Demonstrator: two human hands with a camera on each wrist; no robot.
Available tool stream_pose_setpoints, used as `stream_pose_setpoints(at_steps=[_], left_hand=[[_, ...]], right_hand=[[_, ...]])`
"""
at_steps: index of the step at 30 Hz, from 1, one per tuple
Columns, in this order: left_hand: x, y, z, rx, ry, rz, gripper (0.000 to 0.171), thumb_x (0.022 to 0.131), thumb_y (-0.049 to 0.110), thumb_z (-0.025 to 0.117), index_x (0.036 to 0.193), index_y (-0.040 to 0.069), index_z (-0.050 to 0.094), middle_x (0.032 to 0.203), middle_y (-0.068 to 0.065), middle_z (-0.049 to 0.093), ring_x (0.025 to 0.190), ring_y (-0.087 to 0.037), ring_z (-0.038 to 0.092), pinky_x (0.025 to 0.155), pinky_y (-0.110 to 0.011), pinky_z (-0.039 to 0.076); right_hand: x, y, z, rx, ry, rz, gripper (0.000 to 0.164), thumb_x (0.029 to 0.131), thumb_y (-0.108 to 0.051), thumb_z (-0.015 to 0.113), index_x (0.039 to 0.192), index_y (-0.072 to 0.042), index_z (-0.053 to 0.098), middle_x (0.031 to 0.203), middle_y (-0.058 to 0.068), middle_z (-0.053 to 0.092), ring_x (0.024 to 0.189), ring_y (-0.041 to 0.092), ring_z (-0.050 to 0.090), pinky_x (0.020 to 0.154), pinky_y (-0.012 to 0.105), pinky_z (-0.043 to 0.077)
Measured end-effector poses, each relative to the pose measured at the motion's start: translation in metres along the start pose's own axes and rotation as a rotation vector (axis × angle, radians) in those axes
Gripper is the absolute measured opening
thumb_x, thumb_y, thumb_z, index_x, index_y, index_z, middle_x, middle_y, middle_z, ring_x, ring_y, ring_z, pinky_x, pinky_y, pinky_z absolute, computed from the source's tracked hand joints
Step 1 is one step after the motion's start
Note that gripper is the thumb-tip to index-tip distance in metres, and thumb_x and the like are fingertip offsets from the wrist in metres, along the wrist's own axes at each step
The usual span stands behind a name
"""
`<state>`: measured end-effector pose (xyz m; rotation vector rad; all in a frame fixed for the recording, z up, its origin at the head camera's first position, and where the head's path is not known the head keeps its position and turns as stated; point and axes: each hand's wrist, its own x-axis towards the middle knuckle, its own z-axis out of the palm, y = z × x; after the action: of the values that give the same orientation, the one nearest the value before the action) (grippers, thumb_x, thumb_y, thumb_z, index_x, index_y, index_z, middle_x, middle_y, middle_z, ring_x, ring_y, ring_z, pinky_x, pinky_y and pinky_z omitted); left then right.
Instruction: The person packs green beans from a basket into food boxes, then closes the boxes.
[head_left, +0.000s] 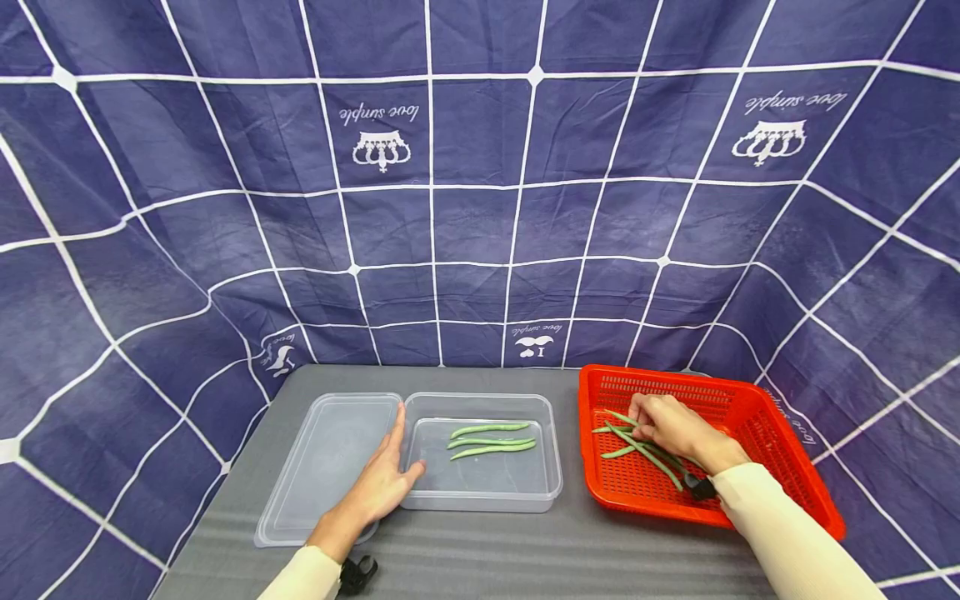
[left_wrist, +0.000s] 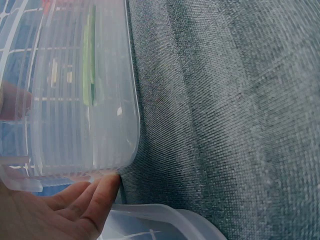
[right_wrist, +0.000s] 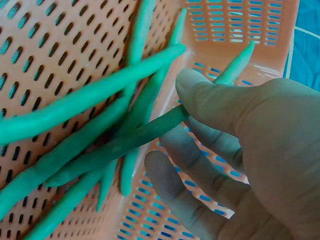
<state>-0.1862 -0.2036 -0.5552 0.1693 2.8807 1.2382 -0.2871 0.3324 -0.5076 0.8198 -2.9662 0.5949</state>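
Observation:
My left hand [head_left: 386, 482] rests along the left side of a clear plastic container [head_left: 495, 502], straight fingers against its outer wall and thumb reaching over the rim. Three green beans [head_left: 491, 442] lie side by side inside the container. Over the red basket [head_left: 622, 502], my right hand [head_left: 671, 427] pinches a green bean [right_wrist: 150, 131] between thumb and fingers; the grip hides part of it. Several other green beans [right_wrist: 85, 102] lie crossed beneath and beside that hand. In the left wrist view, the fingertips [left_wrist: 106, 187] touch the container's end wall.
A clear lid [head_left: 330, 467] lies flat on the grey tabletop [head_left: 480, 554], left of the container and partly under my left forearm. A blue cloth with a white grid [head_left: 480, 225] hangs behind and at both sides. The basket stands right of the container.

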Motion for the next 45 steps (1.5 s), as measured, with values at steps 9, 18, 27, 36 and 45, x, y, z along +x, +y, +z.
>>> stream_pose_setpoints(at_steps=[9,18,27,36,45], left_hand=[[0.002,-0.002,0.000,0.007,0.015,0.004,0.112,0.106,0.023,0.073,0.190,0.017,-0.001,0.193,-0.027,0.021,0.176,-0.051,0.035,0.141,-0.072,0.034],[0.002,-0.002,0.000,0.004,0.010,-0.002,0.112,0.105,0.023,0.073,0.190,0.017,-0.001,0.193,-0.026,0.021,0.177,-0.051,0.032,0.141,-0.072,0.033],[0.001,-0.002,0.002,0.014,0.012,0.010,0.111,0.106,0.022,0.073,0.189,0.014,-0.001,0.192,-0.028,0.025,0.174,-0.053,0.036,0.140,-0.073,0.034],[-0.001,-0.001,0.001,0.012,0.018,0.008,0.111,0.106,0.023,0.073,0.190,0.016,0.000,0.192,-0.027,0.025,0.175,-0.052,0.036,0.140,-0.073,0.034],[0.000,0.000,0.001,0.016,0.035,0.013,0.112,0.105,0.023,0.074,0.190,0.016,0.002,0.191,-0.028,0.028,0.173,-0.054,0.040,0.138,-0.073,0.037]], right_hand=[[0.006,-0.008,-0.013,0.035,0.091,-0.047,0.019,0.100,-0.003,0.087,0.105,-0.017,0.074,0.083,-0.006,0.081,0.077,-0.001,0.066,0.072,0.027,0.053],[0.008,-0.017,-0.020,0.039,0.176,-0.145,0.018,0.102,-0.004,0.086,0.116,-0.012,0.079,0.088,-0.011,0.082,0.080,0.000,0.070,0.073,0.030,0.058],[0.006,-0.028,-0.024,0.023,0.222,-0.175,0.018,0.102,-0.006,0.087,0.118,-0.012,0.080,0.092,-0.009,0.083,0.084,0.000,0.073,0.077,0.033,0.061],[0.012,-0.046,-0.031,0.085,0.250,-0.164,0.023,0.101,-0.005,0.088,0.121,-0.014,0.082,0.091,-0.012,0.081,0.079,-0.002,0.066,0.074,0.027,0.056],[0.019,-0.071,-0.033,0.112,0.236,-0.196,0.027,0.100,0.001,0.087,0.125,-0.008,0.082,0.098,-0.006,0.084,0.088,0.003,0.075,0.081,0.032,0.064]])
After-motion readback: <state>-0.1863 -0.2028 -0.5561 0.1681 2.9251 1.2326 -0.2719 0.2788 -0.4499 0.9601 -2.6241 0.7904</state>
